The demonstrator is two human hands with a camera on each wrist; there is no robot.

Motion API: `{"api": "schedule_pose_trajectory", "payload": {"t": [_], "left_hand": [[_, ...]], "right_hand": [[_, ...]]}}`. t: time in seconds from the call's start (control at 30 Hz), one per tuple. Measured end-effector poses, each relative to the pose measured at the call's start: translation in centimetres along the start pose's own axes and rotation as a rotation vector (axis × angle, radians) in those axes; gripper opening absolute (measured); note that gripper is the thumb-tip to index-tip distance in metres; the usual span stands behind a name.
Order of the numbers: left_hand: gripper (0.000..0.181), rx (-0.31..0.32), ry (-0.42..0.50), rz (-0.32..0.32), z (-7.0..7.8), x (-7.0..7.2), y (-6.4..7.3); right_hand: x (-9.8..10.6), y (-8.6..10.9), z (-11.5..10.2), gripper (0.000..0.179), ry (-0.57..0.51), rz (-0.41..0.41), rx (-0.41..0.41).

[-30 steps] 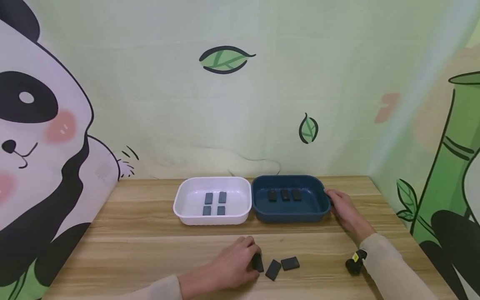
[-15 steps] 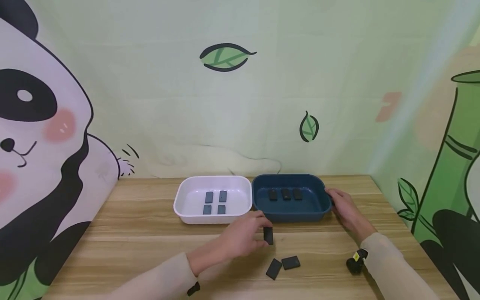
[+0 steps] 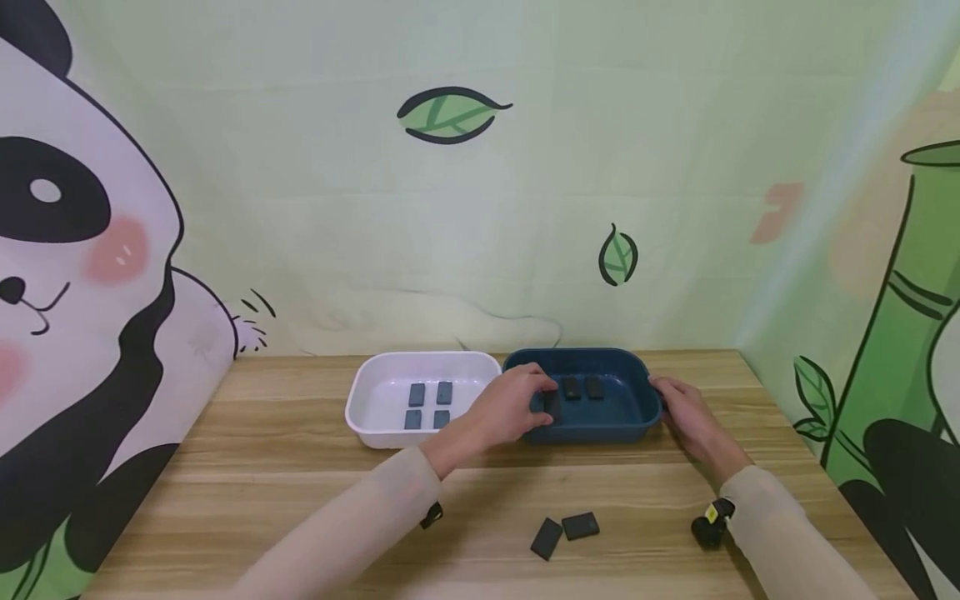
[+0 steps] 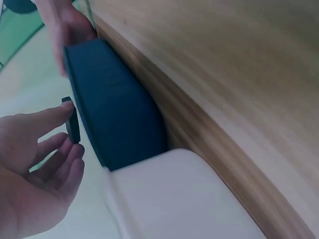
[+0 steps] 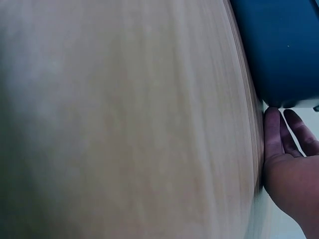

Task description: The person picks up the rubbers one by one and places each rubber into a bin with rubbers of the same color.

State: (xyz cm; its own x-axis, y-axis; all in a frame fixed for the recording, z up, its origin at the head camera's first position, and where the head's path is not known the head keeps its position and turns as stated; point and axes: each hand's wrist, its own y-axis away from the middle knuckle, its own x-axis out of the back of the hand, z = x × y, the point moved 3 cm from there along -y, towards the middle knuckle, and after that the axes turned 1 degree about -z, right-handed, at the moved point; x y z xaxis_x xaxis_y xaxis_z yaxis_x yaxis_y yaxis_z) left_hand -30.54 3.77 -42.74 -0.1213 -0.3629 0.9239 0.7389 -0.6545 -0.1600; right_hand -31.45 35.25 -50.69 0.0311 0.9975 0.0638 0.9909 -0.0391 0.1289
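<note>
My left hand [image 3: 513, 402] is over the left part of the dark blue tray [image 3: 592, 434]. Between thumb and fingers it pinches a small flat black rectangular piece [image 4: 73, 121], seen edge-on in the left wrist view. Inside that tray lie similar dark pieces [image 3: 594, 387], partly hidden by the left hand. At the tray's right end my right hand [image 3: 693, 421] touches the outside near the rim; in the right wrist view its fingers [image 5: 272, 129] look fairly straight against the wall. Two more black pieces [image 3: 547, 539] lie flat on the table in front.
A white tray [image 3: 375, 440] stands against the blue tray's left side, holding several blue-grey rectangular pieces [image 3: 417, 394]. Both trays sit near the back of the wooden table [image 3: 247, 467], before a printed cloth backdrop [image 3: 300, 167]. My left forearm crosses in front of the white tray.
My left hand has lifted a black piece off the table and carried it forward and slightly right, over the blue tray. The right hand stays at the tray's end.
</note>
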Motion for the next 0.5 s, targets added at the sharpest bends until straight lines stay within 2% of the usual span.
{"api": "schedule_pose_trajectory", "payload": {"t": [0.17,0.33,0.5], "left_hand": [[0.047,0.011,0.008,-0.035,-1.3,-0.7,-2.0],[0.045,0.019,-0.059,-0.109,-2.4,-1.7,-3.3],[0.042,0.023,-0.096,-0.168,-3.2,-2.6,-4.1]], "right_hand": [[0.1,0.0,0.0,0.041,0.001,0.012,-0.004],[0.0,-0.2,0.1,0.032,-0.025,0.017,-0.001],[0.0,-0.1,0.1,0.041,0.002,0.019,-0.001]]}}
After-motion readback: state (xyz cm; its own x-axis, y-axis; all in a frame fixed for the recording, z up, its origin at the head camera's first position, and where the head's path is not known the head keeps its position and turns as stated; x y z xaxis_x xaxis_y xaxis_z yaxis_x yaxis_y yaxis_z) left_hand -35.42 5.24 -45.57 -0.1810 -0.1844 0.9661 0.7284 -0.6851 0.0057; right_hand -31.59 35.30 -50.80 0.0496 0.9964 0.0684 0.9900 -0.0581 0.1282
